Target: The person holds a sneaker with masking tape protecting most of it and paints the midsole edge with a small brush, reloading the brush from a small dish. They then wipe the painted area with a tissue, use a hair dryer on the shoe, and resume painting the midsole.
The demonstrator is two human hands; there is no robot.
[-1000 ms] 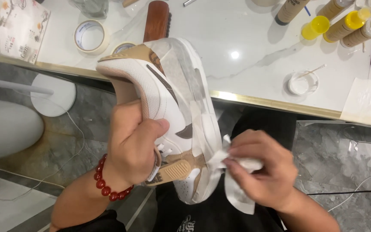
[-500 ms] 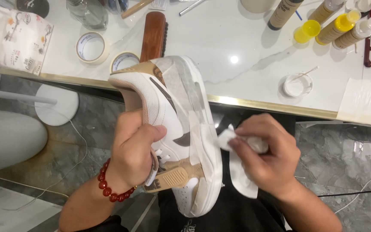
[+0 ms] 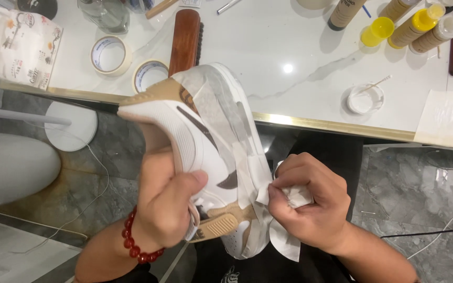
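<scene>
Your left hand (image 3: pixel 166 209) grips the taped white sneaker (image 3: pixel 205 152), hiding its tongue side, while your right hand (image 3: pixel 310 202) pinches a crumpled white wipe (image 3: pixel 294 196) against it.

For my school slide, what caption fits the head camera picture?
Left hand grips a taped white sneaker while right hand presses a white wipe against it.

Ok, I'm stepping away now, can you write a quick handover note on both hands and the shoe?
Left hand: grips the white and tan sneaker from the side, thumb across the upper, holding it above the lap in front of the table edge.
Right hand: pinches a crumpled white wipe against the shoe's sole edge.
Done: masking tape strips already cover parts of the shoe.
Left: cannot tell how much of the edge is wiped. Tape rolls, wooden brush, bottles and a small white dish sit on the table.
</scene>
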